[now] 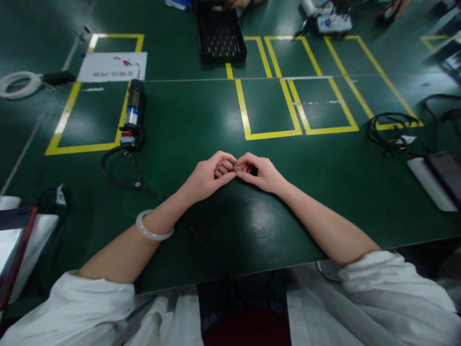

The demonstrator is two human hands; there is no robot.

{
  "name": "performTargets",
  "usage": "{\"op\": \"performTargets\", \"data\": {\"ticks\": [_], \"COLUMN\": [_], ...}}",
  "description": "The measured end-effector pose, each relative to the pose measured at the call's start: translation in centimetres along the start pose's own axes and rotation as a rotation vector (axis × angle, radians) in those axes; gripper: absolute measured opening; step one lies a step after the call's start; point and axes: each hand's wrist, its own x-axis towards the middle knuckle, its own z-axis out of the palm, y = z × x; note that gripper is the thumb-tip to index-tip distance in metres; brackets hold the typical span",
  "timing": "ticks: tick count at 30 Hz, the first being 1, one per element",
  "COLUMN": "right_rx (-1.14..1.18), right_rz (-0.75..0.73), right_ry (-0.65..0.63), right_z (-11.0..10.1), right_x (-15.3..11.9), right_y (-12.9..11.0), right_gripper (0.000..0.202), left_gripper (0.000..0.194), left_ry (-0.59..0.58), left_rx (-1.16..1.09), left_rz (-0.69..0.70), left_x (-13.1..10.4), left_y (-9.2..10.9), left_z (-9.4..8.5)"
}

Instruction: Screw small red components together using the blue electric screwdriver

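My hands meet at the fingertips over the green table (266, 216). My left hand (212, 174) and right hand (262, 173) both pinch a small red-and-grey part (233, 169) between thumb and index finger, other fingers curled; it is too small to identify. Left of them lies a black cylindrical device (134, 108) with a cable (108, 168). Beyond are yellow tape outlines (273, 135) and a black tray (223, 56).
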Motion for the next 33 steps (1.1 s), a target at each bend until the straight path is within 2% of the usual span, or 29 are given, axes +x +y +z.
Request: {"op": "performTargets", "data": {"ticks": [3,6,9,14,18,23,26,29,33], "right_rx": [0.004,0.003,-0.005,0.015,0.051,0.035,0.018,0.019,0.091], "right_rz": [0.028,0.036,0.043,0.063,0.060,0.039,0.034,0.042,0.066], "right_ry": [0.003,-0.001,0.015,-0.003,0.002,-0.001,0.004,0.002,0.010], "right_z": [0.0,0.0,0.0,0.0,0.0,-0.1,-0.1,-0.1,-0.1], "right_x": [0.0,0.1,0.1,0.0,0.0,0.0,0.0,0.0,-0.1], "right_y": [0.0,0.2,0.4,0.5,0.2,0.0,0.0,0.1,0.1], "right_gripper": [0.017,0.021,0.021,0.026,0.025,0.024,0.023,0.023,0.021], "left_gripper": [0.027,0.030,0.037,0.026,0.031,0.043,0.049,0.050,0.044], "left_ry": [-0.010,-0.016,0.026,0.095,0.078,0.003,0.002,0.003,0.004], "left_rx": [0.021,0.052,0.131,0.220,-0.024,-0.424,-0.601,-0.672,-0.567], "left_rz": [0.020,0.049,0.066,0.089,-0.003,-0.258,-0.345,-0.366,-0.331], "left_x": [-0.1,-0.2,-0.2,-0.3,0.1,0.5,0.4,0.4,0.3], "left_y": [0.3,0.3,0.5,0.6,0.0,-0.3,-0.3,-0.3,-0.3], "left_z": [0.2,0.4,0.5,0.4,0.3,0.2,0.2,0.1,0.3]}}
